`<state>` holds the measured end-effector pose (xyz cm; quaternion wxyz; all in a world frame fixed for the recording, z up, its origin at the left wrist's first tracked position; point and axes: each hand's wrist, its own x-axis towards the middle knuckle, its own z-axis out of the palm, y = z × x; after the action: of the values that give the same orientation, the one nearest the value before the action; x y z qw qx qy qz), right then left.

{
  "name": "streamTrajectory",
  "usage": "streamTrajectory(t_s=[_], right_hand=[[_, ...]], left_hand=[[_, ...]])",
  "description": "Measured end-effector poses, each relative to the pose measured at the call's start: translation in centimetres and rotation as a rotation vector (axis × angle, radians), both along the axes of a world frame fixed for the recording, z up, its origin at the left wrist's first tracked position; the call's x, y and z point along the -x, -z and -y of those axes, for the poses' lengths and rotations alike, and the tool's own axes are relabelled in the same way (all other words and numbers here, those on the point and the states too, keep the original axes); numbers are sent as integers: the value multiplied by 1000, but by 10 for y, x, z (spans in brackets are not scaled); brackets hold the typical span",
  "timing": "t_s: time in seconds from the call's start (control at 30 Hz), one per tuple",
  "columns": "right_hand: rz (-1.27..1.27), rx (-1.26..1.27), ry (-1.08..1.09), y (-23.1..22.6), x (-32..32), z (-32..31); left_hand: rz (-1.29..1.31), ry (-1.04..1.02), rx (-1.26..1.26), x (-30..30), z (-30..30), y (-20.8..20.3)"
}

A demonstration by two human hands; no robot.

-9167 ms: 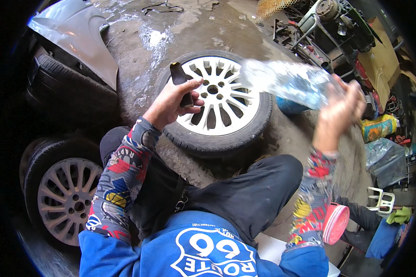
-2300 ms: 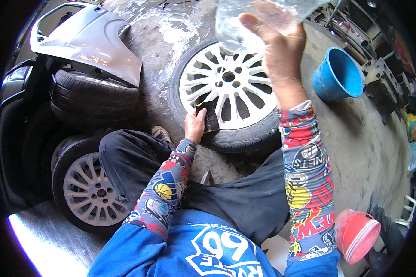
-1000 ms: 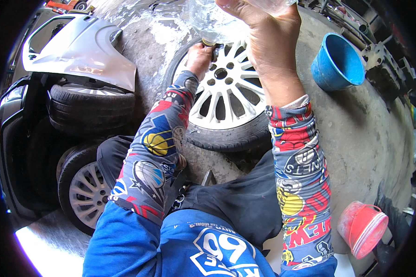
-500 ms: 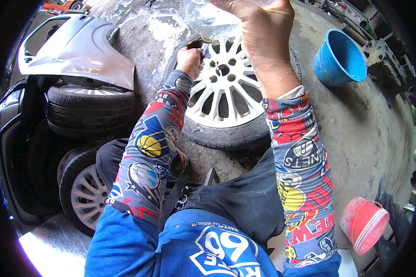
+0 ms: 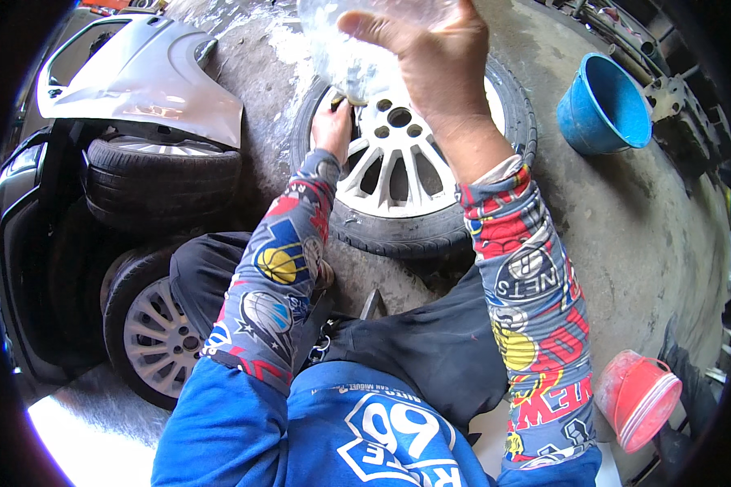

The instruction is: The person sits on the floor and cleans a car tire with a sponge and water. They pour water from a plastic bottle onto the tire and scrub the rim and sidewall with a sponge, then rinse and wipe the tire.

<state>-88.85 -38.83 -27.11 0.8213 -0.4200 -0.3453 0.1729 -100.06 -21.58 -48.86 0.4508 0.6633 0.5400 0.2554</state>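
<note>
On a grey concrete floor (image 5: 609,243), a white-spoked wheel (image 5: 398,174) in its black tyre lies flat before a seated person. The right hand (image 5: 443,69) is held above it, fingers wrapped around a clear plastic container (image 5: 349,53), which hides the wheel's far part; whether there is liquid inside cannot be made out. The left hand (image 5: 330,131) is at the left side of the rim, beneath the container; how tightly its fingers close cannot be told. Right of the wheel, well apart, is a blue bucket (image 5: 582,114), its mouth open to view, its bottom out of sight. Nearer the person's right arm, a red bucket (image 5: 642,402) shows striped sides; its contents are unclear. Crowding the left side, a second wheel (image 5: 158,345) stands just beside the person's knee, with another tyre (image 5: 162,191) beyond, overlapped by a silver car panel (image 5: 150,77). Metal parts (image 5: 670,101) sit past the blue bucket.
</note>
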Motion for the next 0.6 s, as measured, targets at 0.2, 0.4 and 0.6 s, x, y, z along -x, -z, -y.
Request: streamTrajectory(t_s=[0.2,0.4,0.6], right_hand=[[324,262,106,42,33,-11],[331,238,22,48,50,-5],[250,150,-25,39,32,0]], left_hand=[[-742,160,-277,94,47,43],[-673,13,-221,135,60,26],[-686,219,-235,92,126,17]])
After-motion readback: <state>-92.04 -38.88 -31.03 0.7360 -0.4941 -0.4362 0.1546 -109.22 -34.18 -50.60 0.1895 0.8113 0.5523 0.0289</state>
